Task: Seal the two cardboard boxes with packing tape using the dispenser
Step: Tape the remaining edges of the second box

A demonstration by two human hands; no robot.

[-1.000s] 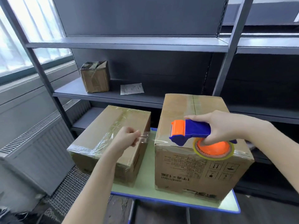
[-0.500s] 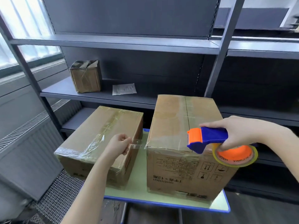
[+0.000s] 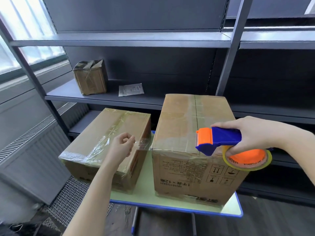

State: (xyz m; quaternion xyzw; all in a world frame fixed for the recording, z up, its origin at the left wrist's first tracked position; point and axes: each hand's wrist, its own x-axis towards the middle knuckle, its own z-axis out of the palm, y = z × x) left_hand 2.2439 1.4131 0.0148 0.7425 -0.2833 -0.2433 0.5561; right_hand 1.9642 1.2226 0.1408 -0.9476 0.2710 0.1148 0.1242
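Here we go: the left grip [image 3: 121, 145] is closed tight, finger and thumb pinching the loose end of the clear tape [image 3: 142, 144]. The strand stretches out to the right of that grip, across the gap, to the near left corner of the tall box [image 3: 187, 126]. Past that corner it is too faint to follow. Right beneath the left grip sits the low box [image 3: 105, 140], its top criss-crossed with shiny, wrinkled tape. The grip hangs over its near right edge, and I cannot tell whether it touches.

On the other side, the right grip [image 3: 252, 133] is clamped round the blue handle of the dispenser [image 3: 219, 138], forefinger laid along the top and lower fingers tucked onto the orange hub of the tape roll [image 3: 247, 160]. The orange cutter head points left from that grip, just above the near right part of the tall box's top. The roll hangs out past that box's near right corner.

Both boxes stand side by side on the pale green bench [image 3: 146, 189], with the narrow gap between them right below the stretched strand. Far beyond both grips, on the grey shelf [image 3: 153, 99], a small taped box [image 3: 90, 79] and a slip of paper [image 3: 131, 89] lie near each other. Well off to the left of the left grip there's a radiator [image 3: 34, 147].
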